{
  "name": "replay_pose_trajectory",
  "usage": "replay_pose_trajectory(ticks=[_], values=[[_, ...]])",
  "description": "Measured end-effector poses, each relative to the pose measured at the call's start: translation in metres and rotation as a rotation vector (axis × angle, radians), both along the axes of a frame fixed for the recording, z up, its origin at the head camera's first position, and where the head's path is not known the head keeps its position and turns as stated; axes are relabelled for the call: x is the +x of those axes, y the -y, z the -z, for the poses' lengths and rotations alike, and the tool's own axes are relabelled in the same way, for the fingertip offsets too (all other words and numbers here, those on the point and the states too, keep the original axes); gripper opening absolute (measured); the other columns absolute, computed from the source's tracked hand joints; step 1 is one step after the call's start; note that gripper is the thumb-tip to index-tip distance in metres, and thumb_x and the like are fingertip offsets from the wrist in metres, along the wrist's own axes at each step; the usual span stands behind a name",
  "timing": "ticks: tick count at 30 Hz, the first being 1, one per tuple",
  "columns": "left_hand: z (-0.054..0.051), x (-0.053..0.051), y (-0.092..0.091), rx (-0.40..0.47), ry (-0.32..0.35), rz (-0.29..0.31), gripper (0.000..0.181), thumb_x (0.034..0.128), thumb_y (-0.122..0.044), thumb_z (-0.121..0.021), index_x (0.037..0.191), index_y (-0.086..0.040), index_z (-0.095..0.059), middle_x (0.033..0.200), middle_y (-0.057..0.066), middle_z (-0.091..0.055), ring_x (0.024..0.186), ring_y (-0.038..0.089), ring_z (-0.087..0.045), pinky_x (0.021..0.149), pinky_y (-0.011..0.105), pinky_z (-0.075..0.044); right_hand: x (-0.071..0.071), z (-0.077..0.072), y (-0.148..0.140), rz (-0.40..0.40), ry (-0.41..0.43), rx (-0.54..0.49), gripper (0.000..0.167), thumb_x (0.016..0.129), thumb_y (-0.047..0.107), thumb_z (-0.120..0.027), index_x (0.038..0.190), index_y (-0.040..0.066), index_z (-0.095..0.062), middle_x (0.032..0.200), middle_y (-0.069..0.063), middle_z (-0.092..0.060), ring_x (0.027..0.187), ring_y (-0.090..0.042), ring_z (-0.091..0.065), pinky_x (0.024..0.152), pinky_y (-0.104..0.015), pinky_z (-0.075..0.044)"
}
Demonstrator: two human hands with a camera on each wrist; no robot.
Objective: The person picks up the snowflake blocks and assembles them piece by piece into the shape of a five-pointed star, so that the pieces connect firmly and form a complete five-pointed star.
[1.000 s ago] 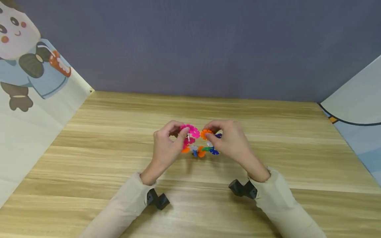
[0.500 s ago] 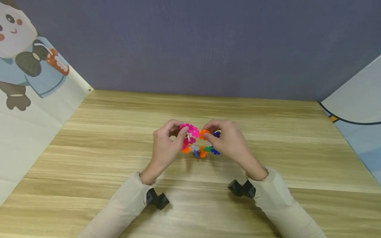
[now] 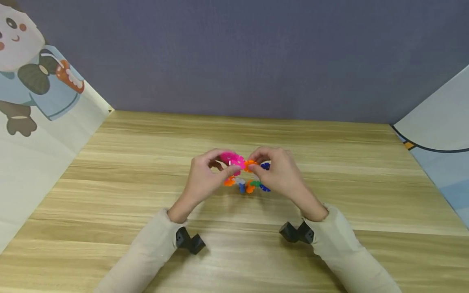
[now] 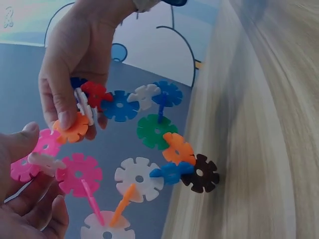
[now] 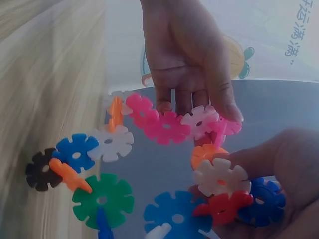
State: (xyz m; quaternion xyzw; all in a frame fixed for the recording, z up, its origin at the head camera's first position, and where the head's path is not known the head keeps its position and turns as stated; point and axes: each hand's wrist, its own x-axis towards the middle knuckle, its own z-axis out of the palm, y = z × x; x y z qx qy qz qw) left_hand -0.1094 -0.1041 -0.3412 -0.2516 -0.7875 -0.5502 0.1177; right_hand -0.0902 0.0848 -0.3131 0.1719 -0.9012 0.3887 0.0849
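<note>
My left hand [image 3: 205, 175] pinches the pink end of a chain of notched plastic snowflake discs. My right hand [image 3: 280, 173] pinches an orange snowflake disc [image 4: 73, 128] at the chain's other end. Those two ends meet edge to edge between the hands; whether their notches interlock I cannot tell. The chain hangs below in a loop. In the left wrist view it includes a pink disc [image 4: 79, 174], a white disc [image 4: 139, 179], a brown disc [image 4: 200, 173] and a green disc [image 4: 157, 131]. Near the right fingers are a red disc [image 5: 223, 206] and a dark blue disc [image 5: 261, 201].
Beneath the hands lies a wood-grain table [image 3: 234, 252]. A grey-blue panel [image 3: 249, 61] stands behind it, and printed panels flank both sides, the left one with a cartoon figure [image 3: 40, 77]. Black wrist-camera mounts [image 3: 189, 240] project from both sleeves.
My left thumb has slid right along the pink discs, and the left hand has turned slightly. The pink end and the orange disc have come closer together. My right hand stays nearly still.
</note>
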Motion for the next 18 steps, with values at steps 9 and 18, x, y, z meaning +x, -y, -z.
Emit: replay_pose_trajectory(ticks=[9,18], values=[[-0.0021,-0.0007,0.0027,-0.013,0.06,-0.05,0.024,0.0731,-0.01,-0.082,0.094,0.0,-0.073,0.089,0.012,-0.072,0.075,0.02,-0.058,0.068,0.025,-0.045,-0.0013,0.0062,0.0034,-0.017,-0.011,-0.055,0.005,0.082,-0.002,-0.07,0.086,0.001,-0.069,0.076,-0.009,-0.07,0.061,-0.014,-0.059,0.051,-0.022,-0.046],[0.0001,-0.0005,0.0016,0.104,0.075,0.023,0.016,0.076,0.001,-0.076,0.089,0.007,-0.071,0.087,0.02,-0.071,0.079,0.018,-0.066,0.076,0.029,-0.056,0.0007,0.0072,0.0096,0.025,0.045,-0.155,0.004,0.081,0.0,-0.071,0.084,0.002,-0.069,0.074,-0.007,-0.07,0.057,-0.013,-0.053,0.05,-0.023,-0.043]])
